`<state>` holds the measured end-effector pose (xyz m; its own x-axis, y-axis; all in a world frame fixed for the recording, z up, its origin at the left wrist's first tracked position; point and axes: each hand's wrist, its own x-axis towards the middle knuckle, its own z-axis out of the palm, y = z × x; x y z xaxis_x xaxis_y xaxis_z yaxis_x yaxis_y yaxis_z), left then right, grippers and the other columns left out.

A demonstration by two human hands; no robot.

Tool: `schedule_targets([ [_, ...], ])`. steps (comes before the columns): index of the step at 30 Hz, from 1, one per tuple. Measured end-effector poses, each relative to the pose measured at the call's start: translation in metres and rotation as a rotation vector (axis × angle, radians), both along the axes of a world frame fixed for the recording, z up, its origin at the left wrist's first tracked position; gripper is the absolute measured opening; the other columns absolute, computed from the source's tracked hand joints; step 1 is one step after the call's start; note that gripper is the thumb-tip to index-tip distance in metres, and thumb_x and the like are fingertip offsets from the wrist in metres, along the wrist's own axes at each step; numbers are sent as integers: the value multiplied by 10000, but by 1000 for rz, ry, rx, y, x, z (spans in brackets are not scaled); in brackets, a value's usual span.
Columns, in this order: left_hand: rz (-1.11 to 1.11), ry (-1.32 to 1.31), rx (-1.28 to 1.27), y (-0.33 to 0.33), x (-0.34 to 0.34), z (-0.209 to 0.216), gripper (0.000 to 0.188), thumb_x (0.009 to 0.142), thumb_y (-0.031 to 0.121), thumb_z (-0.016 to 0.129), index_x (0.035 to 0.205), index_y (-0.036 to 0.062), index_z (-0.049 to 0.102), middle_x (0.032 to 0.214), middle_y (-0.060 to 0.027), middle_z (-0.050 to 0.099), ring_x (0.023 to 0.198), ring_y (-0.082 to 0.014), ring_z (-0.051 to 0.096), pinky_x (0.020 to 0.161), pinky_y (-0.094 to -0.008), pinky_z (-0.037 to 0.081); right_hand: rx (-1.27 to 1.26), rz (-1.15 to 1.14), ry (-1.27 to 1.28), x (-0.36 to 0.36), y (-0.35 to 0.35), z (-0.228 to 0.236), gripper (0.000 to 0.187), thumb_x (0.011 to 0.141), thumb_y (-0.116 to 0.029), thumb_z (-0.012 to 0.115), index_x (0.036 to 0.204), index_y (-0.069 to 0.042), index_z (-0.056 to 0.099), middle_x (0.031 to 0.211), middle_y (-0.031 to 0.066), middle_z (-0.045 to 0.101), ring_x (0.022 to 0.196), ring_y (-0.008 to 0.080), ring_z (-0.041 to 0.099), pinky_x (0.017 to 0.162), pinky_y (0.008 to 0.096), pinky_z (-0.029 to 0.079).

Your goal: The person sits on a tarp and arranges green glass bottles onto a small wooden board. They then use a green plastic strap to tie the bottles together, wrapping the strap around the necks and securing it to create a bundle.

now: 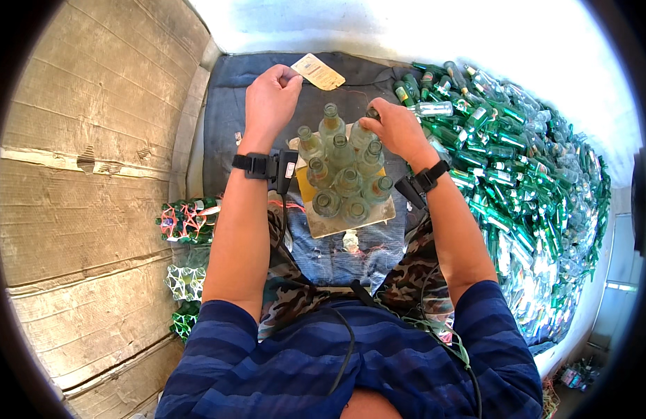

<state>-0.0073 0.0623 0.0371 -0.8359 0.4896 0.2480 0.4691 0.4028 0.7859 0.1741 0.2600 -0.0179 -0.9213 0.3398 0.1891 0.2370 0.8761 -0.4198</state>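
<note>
Between the person's knees, a cluster of clear glass bottles (344, 174) is standing upright on a small flat board (351, 222) that is lying on a dark blue cloth (225, 119). Both hands are working apart from each other at the far side of the cluster. The right hand (397, 129) is closing its fingers around the neck of the bottle at the far right corner of the group. The left hand (270, 101) is pinching the near corner of a pale yellow paper tag (318, 71) lying on the cloth, well beyond the bottles. At the right, a large heap of green bottles (518, 160) is spreading along the floor beside the cloth. At the left, bundles of netted green bottles (187, 220) are sitting against flattened cardboard (85, 174).
</note>
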Motion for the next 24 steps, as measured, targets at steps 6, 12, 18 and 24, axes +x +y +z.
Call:
schedule_targets([
  [6,-5,5,-7,-1,-2,-2,192,922,202,694,954,19,741,700,-14,686,604,-85,626,582,-280,499,-33,9,-16,0,-2,4,379,910,-370,752,1055,-41,632,817,197,706,828,417,686,713,512,526],
  [12,-22,-8,-1,-1,-2,-4,178,920,184,686,943,15,737,691,-14,676,598,-80,617,567,-274,488,-85,31,-19,-2,-4,6,365,912,-349,745,1060,-36,626,848,201,723,864,430,689,750,527,536],
  [18,-30,-10,-13,1,-4,-6,181,922,186,690,949,13,737,692,-14,673,599,-80,614,563,-271,485,-139,35,-41,-2,-6,9,390,904,-359,755,1091,-41,631,862,210,724,876,436,686,762,524,536],
  [24,-43,-28,-17,1,-3,-6,179,931,182,691,955,10,735,698,-18,674,606,-83,616,567,-272,487,-158,28,-71,-2,-4,11,427,898,-377,767,1153,-57,644,866,215,723,890,436,688,768,515,539],
])
